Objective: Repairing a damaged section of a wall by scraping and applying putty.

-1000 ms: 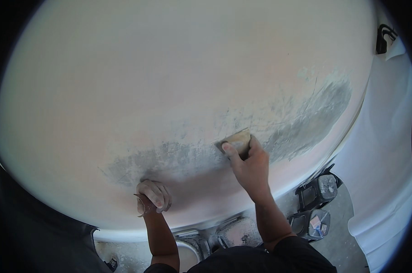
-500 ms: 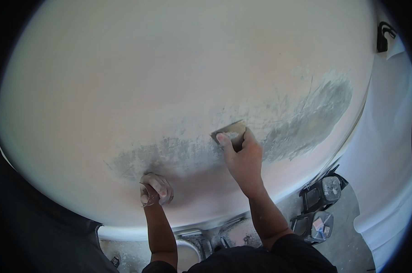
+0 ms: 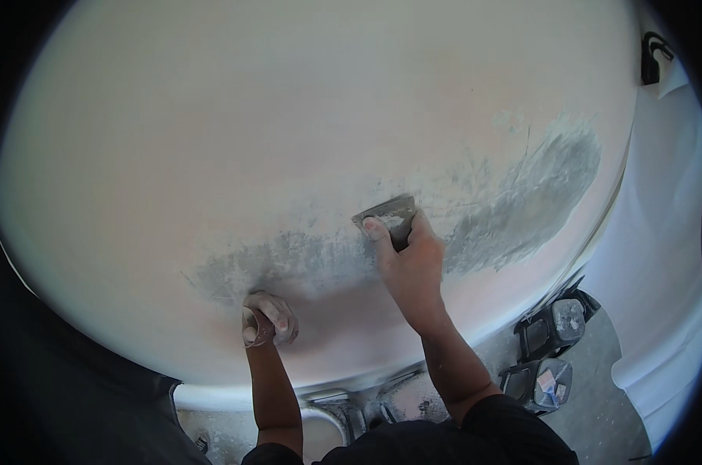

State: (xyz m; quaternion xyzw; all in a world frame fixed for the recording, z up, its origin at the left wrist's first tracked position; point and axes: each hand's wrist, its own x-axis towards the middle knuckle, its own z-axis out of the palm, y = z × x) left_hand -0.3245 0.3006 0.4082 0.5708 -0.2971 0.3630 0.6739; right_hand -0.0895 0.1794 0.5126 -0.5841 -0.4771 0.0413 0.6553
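A large, smooth, pale curved panel [image 3: 289, 116] fills most of the view, with a long band of grey filler [image 3: 552, 186] smeared across its lower part. My right hand [image 3: 413, 267] grips a flat rectangular scraper [image 3: 393, 217], thumb on its near face and fingers behind. The blade lies at the upper edge of the smeared band. Lower left, my left hand [image 3: 272, 316] is closed with its fingers curled, close to the panel. A small thin-edged, brownish piece [image 3: 256, 324] shows by its thumb; I cannot make out what it is.
Two black stools [image 3: 551, 329] stand on the grey floor at lower right, the nearer one bearing small items. White sheeting [image 3: 645, 232] hangs on the right, and dark cloth [image 3: 79, 372] lies at lower left. Below the panel is a round pale container [image 3: 320, 434].
My right hand and scraper have shifted slightly up and left, and the blade has tilted. My left hand is nearly still, a touch higher. The whole view has shifted a little.
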